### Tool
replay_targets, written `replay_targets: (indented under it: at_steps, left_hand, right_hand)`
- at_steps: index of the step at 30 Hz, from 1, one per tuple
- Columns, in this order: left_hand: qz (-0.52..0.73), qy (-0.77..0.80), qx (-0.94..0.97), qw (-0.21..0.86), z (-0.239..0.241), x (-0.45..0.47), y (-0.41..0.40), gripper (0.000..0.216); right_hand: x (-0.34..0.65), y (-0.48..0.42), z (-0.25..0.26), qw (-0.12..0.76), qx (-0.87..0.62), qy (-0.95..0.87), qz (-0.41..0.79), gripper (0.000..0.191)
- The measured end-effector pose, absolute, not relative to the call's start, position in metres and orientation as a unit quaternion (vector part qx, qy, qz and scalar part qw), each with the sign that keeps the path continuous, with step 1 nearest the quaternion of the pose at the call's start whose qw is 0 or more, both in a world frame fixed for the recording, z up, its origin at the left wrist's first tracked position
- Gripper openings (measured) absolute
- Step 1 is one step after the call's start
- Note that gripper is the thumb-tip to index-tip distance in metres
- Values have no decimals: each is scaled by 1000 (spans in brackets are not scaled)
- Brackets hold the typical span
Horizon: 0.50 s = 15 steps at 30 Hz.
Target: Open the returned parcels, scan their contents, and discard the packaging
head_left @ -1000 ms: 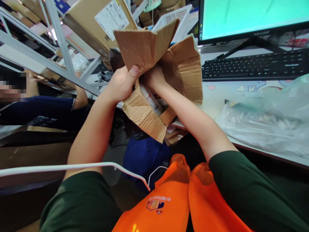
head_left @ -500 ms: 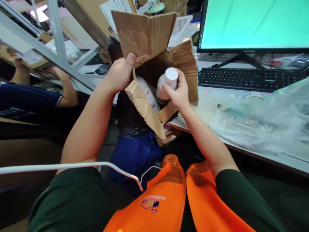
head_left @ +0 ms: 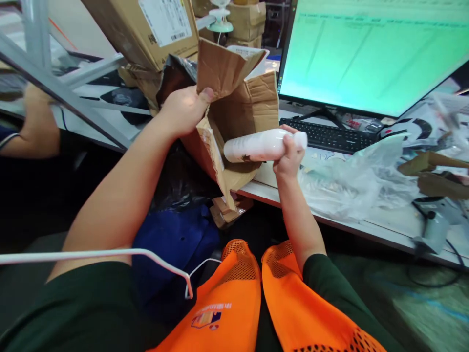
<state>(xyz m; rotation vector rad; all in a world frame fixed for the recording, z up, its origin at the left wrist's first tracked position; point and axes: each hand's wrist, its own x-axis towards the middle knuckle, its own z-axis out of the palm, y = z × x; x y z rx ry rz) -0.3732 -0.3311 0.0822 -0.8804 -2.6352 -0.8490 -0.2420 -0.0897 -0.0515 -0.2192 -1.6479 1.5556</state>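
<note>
My left hand [head_left: 188,110] is closed on the left edge of an open cardboard box [head_left: 262,100], its thumb over the rim. The box tilts toward me with its flaps raised. My right hand [head_left: 289,155] grips a white bottle [head_left: 256,145] by the neck, just below its white cap. The bottle lies nearly level at the mouth of the box, its base still over the opening. A second bottle inside is mostly hidden by the box's near flap.
Right of the box are a keyboard [head_left: 330,136], a monitor [head_left: 366,58], clear plastic wrapping [head_left: 351,181] and a barcode scanner [head_left: 436,225]. A large carton [head_left: 146,34] stands behind. At the left, a metal frame [head_left: 73,93] crosses before another person's arm [head_left: 36,124].
My right hand has drawn the bottle up and rightward out of the box, turning it from upright to nearly level. My left hand keeps its hold on the box. The view has shifted right.
</note>
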Motion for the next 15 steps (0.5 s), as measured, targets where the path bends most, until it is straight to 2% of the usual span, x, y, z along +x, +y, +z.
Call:
replay_targets:
  at_steps: [3, 8, 15]
  left_hand:
    - [-295, -905, -293, 91, 85, -372, -334, 67]
    - [-263, -875, -387, 128, 88, -363, -337, 97]
    - [-201, -907, -344, 139, 100, -321, -340, 123]
  right_hand:
    - [-202, -54, -34, 452, -79, -666, 588, 88]
    - [-133, 0, -10, 472, -70, -622, 621, 74]
    - [-107, 46, 9, 388, -102, -724, 562, 56]
